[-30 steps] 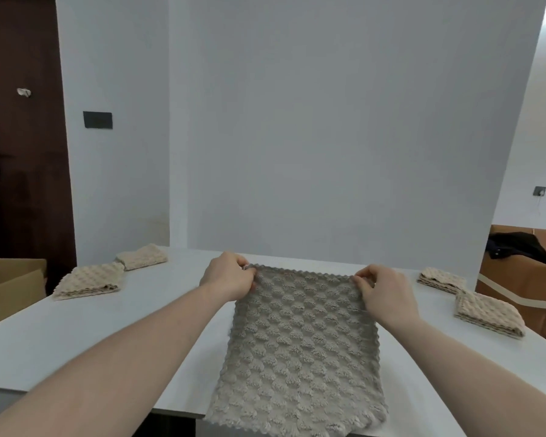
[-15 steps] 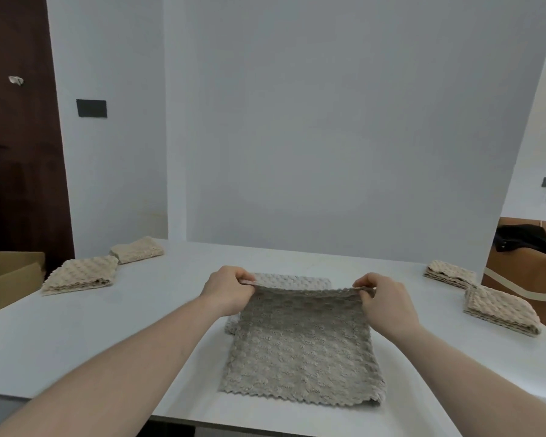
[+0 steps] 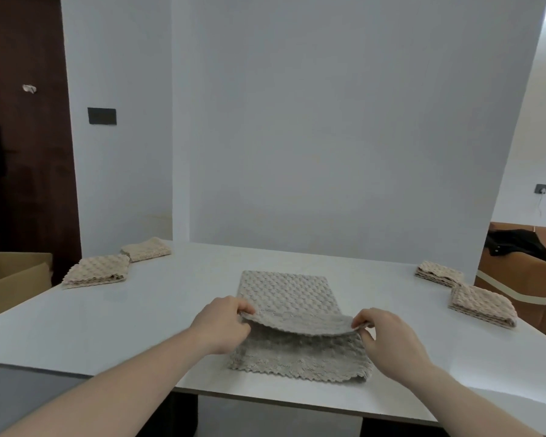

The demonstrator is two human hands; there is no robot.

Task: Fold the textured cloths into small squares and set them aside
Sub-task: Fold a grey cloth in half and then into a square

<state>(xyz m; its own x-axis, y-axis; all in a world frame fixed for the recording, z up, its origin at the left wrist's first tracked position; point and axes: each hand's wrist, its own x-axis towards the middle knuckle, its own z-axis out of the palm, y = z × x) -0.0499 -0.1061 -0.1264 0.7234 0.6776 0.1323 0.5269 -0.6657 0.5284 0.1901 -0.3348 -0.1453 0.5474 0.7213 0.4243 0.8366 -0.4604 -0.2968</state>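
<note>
cloth: grey textured cloth (image 3: 292,313) lies mid-counter, toward the near edge, long axis running from near edge to far edge. Far half flat on the counter (image 3: 158,310); one end raised and sagging in a bow between my hands.
left hand: my left hand (image 3: 223,323) pinches the left corner of the raised edge, thumb on top, fingers curled under.
right hand: my right hand (image 3: 388,340) pinches the right corner of the same edge, same pinch.
step: mid-fold, I judge. First lengthwise halving, raised edge not yet laid on the flat part.
handling: soft, limp, light. The sag between the pinches says no stiffness at all. Bubbly weave should grip itself, so layers likely stay where I drop them. Not fragile, not slippery.
where to hold: corners, as now. Keep them pulled apart so the edge stays taut, otherwise the middle droops and lands crooked.
risk: scalloped edges misaligning; bottom layer dragging along the counter if I pull rather than lift.
done pile, left: two beige folded cloths (image 3: 98,271) near the far-left corner, just beside each other.
done pile, right: two more folded cloths (image 3: 481,305) along the right edge.
off-counter: cardboard box (image 3: 11,279) past the left edge.
</note>
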